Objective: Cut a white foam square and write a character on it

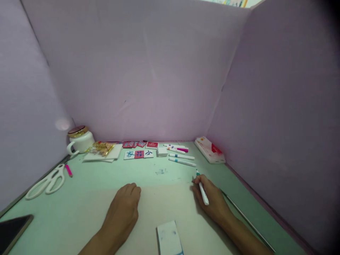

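Observation:
In my right hand [209, 198] is a white marker [203, 194], held in a closed grip with its teal end pointing up and away. My left hand [123, 205] rests loosely closed on a pale sheet [159, 202], fingers curled under and nothing showing in them. Between the two hands, near the bottom edge, lies a small white block or box [170, 238] with dark smudges and a bit of blue. Further back, three cards with Chinese characters stand in a row: a white card [129, 154], a red card [139, 154] and another white card [148, 153].
Several markers [182, 156] lie beyond my right hand, near a white-and-red packet [210, 150]. A small white stack [162, 152] sits beside red cards [152, 145]. Leftward are a lidded mug [81, 141], gold packet [101, 148], scissors [50, 180] and dark device [13, 233]. Pale panels enclose the table.

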The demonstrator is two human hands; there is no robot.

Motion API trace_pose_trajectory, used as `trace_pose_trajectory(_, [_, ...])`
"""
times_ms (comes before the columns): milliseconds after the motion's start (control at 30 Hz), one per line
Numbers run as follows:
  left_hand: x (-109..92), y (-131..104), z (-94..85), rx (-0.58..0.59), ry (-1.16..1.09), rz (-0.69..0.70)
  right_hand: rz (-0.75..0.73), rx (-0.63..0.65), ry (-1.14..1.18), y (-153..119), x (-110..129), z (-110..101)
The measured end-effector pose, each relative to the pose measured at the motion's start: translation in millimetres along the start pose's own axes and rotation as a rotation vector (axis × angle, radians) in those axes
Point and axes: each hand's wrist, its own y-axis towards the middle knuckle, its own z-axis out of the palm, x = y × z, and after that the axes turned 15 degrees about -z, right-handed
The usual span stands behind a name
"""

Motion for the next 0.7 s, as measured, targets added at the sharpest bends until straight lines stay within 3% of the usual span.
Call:
trace_pose_trajectory(267, [-16.2, 13.9, -1.7, 0.027, 0.113, -0.023, -0.023, 0.004, -0.064, 11.4, -12.8, 6.7])
trace_pose_trajectory(500, [-14.6, 19.7, 0.5, -0.056, 0.074, -0.005, -0.058, -0.048, 0.012, 17.5, -17.9, 6.1])
trace_pose_trajectory(600, [-16.3, 15.4, -3.0, -0.156, -0.025, -0.015, -0.027, -0.097, 0.101, 12.9, -2.2, 1.2])
trace_pose_trajectory(700, [-24.0, 1.6, -4.6, -0.261, -0.144, -0.013, 0.051, -0.124, 0.228, 4.8, 32.5, -8.6])
